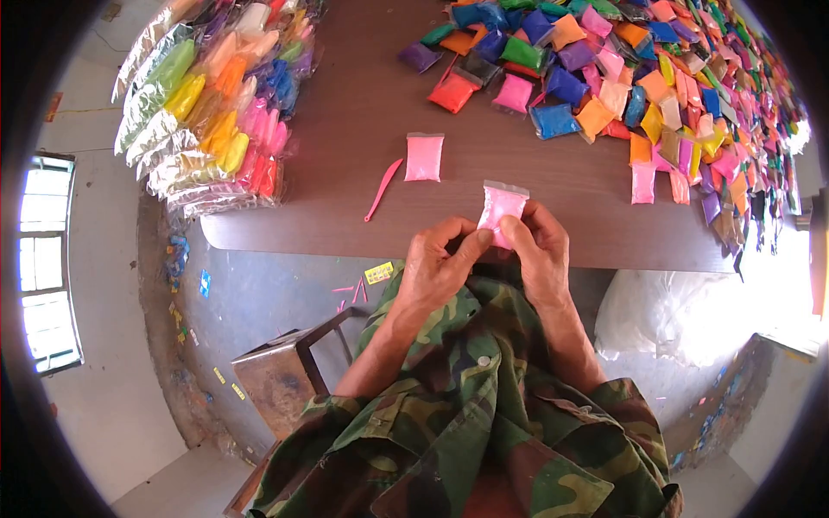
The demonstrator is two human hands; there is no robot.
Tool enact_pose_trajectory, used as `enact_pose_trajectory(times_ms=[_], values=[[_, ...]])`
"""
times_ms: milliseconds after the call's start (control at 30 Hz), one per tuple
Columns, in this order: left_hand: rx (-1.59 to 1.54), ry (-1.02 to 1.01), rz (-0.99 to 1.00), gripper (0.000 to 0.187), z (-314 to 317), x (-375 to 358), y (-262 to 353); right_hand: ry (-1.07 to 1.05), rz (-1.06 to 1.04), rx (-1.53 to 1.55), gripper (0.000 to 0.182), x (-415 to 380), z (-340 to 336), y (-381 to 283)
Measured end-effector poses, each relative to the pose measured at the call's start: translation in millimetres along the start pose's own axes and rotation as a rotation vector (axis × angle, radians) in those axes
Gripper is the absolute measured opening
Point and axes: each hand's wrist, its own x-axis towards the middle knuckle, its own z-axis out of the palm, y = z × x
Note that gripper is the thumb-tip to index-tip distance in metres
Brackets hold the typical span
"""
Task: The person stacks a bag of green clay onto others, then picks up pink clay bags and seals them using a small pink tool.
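Observation:
A small clear packet of light pink clay-like material (503,205) is held up between both hands, just over the table's near edge. My left hand (442,259) pinches its lower left side, fingers closed. With thumb in front and fingers behind, my right hand (540,242) grips its lower right side. The grey seal strip along the top of the packet faces away from me. A similar pink packet (423,158) lies flat on the table beyond my left hand. Left of that packet rests a thin pink plastic modelling tool (382,190).
On the brown table (345,112), a large heap of colourful small packets (596,69) spreads over the right side. Larger clear bags of coloured pieces (220,112) are stacked at the left. Below stand a metal stool (281,375) and a white plastic sack (652,315).

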Motion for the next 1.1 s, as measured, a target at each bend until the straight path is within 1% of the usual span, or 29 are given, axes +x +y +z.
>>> enact_pose_trajectory(times_ms=[67,100,167,267,367,400,500,600,667,767,800,867,900,1067,1100], values=[[0.094,0.006,0.032,0.028,-3.3,-0.8,8.5,-0.036,0.043,-0.018,0.023,0.4,-1.5,-4.1],[0.115,0.003,0.083,0.028,-3.5,-0.5,5.7,-0.054,0.063,-0.027,0.022,0.6,-1.8,-5.0],[0.158,-0.001,0.188,0.03,-4.5,0.3,-2.4,-0.024,0.011,0.008,0.022,0.0,-0.5,-3.0],[0.065,-0.005,0.024,0.03,-4.8,-2.9,3.3,-0.014,-0.018,0.02,0.022,0.1,0.6,0.1],[-0.098,0.105,0.026,0.026,1.0,0.1,1.2,-0.018,-0.051,-0.041,0.021,-0.3,5.2,-0.1],[-0.092,0.109,0.043,0.026,0.1,0.6,1.6,-0.02,-0.066,-0.071,0.021,-0.3,7.0,-1.3],[-0.047,0.113,0.082,0.028,-3.4,3.0,0.8,-0.061,-0.009,-0.024,0.02,-1.2,5.4,-5.0],[0.045,0.099,0.091,0.03,-7.8,3.8,-6.4,-0.072,0.0,-0.114,0.02,0.0,-1.3,-1.1],[0.093,0.081,0.099,0.03,-8.8,3.3,-2.6,-0.041,-0.016,-0.121,0.019,0.0,-1.4,1.5],[-0.101,0.069,0.086,0.03,-1.8,1.8,4.4,0.021,-0.005,-0.043,0.018,0.7,5.8,1.0],[-0.114,0.067,0.079,0.03,-0.3,2.3,3.7,0.045,0.006,-0.003,0.018,0.5,7.8,-0.2],[-0.14,0.062,0.066,0.028,1.3,4.7,2.5,0.015,0.014,-0.08,0.017,0.1,5.7,-1.7],[-0.115,0.062,0.07,0.028,0.7,5.4,1.8,0.0,0.018,-0.119,0.017,0.0,4.7,-2.5],[0.055,0.058,0.089,0.024,-7.5,6.1,-4.8,-0.042,0.042,-0.119,0.016,0.6,3.7,-5.8],[0.032,0.052,0.086,0.024,-8.1,6.4,-5.0,-0.052,0.046,-0.12,0.016,0.8,3.0,-5.5]])
